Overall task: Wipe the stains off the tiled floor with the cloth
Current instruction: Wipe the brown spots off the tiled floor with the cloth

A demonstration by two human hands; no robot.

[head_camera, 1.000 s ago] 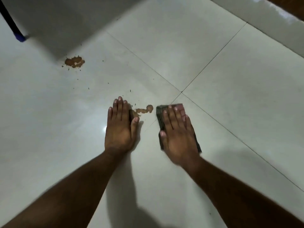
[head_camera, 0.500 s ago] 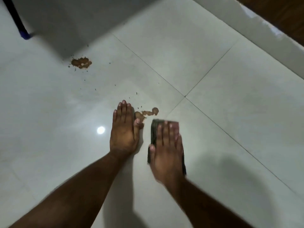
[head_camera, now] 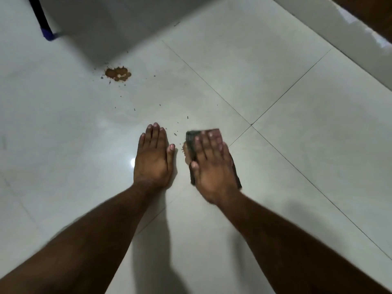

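Right hand (head_camera: pixel 214 166), fingers flat, is pressing the cloth (head_camera: pixel 192 143) onto the near stain it sat beside moments ago; left hand (head_camera: pixel 153 155) flat; far stain (head_camera: pixel 118 74) untouched.

right hand (head_camera: pixel 214 166) on cloth (head_camera: pixel 192 143), left hand (head_camera: pixel 153 160) beside.

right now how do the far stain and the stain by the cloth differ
The far stain lies in the open, whole and untouched; the near stain is mostly hidden under the cloth, which the right hand presses flat. The far stain is ringed by loose specks; the near one shows only a smeared edge. Both are brown, on the same tile.
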